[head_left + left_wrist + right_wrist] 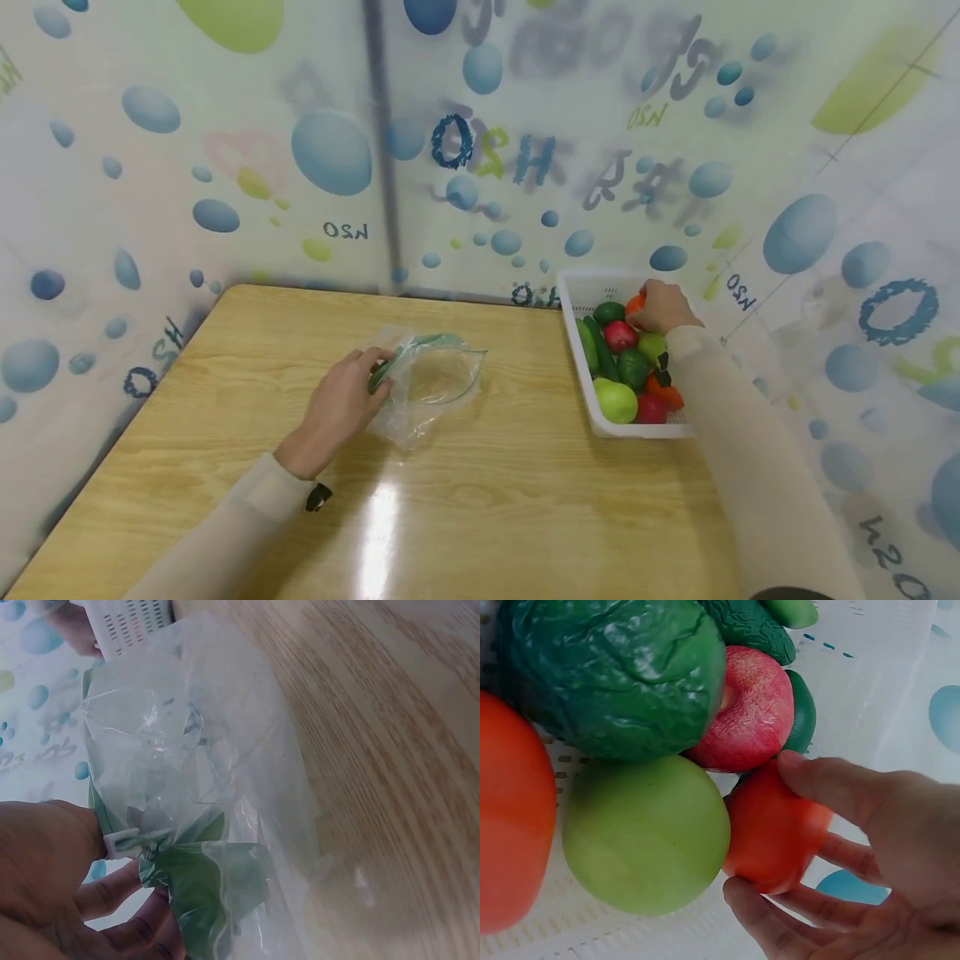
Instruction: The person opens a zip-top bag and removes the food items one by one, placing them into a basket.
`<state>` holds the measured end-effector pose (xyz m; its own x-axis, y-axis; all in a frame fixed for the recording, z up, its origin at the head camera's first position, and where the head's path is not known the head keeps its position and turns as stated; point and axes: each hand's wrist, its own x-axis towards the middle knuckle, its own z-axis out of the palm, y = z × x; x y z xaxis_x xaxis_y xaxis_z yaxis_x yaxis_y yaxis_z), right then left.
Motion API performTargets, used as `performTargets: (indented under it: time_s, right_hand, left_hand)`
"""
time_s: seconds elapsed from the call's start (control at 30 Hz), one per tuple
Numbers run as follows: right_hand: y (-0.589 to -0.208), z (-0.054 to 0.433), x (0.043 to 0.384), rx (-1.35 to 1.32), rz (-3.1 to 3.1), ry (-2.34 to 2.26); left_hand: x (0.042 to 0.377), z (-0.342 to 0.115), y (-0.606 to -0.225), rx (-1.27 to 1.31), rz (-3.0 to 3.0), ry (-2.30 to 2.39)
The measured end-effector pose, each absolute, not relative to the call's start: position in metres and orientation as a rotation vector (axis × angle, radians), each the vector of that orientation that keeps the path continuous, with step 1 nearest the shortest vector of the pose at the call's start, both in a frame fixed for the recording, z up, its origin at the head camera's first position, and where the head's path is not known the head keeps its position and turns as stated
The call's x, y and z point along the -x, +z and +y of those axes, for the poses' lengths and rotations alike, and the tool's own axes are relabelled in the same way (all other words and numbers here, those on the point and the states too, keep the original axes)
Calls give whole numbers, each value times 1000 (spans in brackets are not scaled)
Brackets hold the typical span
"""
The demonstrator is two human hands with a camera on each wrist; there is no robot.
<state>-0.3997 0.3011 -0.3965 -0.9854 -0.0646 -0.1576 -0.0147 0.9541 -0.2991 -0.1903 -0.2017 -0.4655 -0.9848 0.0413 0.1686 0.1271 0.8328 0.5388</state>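
My left hand (337,408) pinches a clear plastic zip bag (187,735) by its green-edged mouth, which gapes toward the right above the table. In the right wrist view my right hand (907,855) grips a red-orange tomato (778,825), thumb on one side and fingers on the other. This tomato is at the far right part of a white basket (637,431). Beside it lie a light green round fruit (646,834), a pinkish-red round fruit (754,712) and a dark green cabbage-like ball (611,675).
Also in the basket are a yellow-green fruit (617,401), a dark green cucumber (600,346) and a red fruit (651,410). The wooden table (480,508) meets a patterned curtain (480,208) at its back and sides.
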Motion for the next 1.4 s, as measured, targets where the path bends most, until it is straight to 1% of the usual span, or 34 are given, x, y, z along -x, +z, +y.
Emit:
performTargets:
  time_s: [0.3, 0.87, 1.13, 1.4]
  right_hand:
    - [-400, 303, 398, 82, 2939, -421]
    - [-388, 280, 385, 219, 2978, -419]
    - [-375, 264, 357, 300, 2938, -486]
    - [-378, 251, 328, 471, 2991, -505]
  left_hand:
    - [192, -201, -466, 136, -2869, -859]
    - [199, -199, -462, 140, -2852, -842]
    - [202, -198, -461, 152, -2844, -804]
    - [204, -198, -460, 150, -2825, -762]
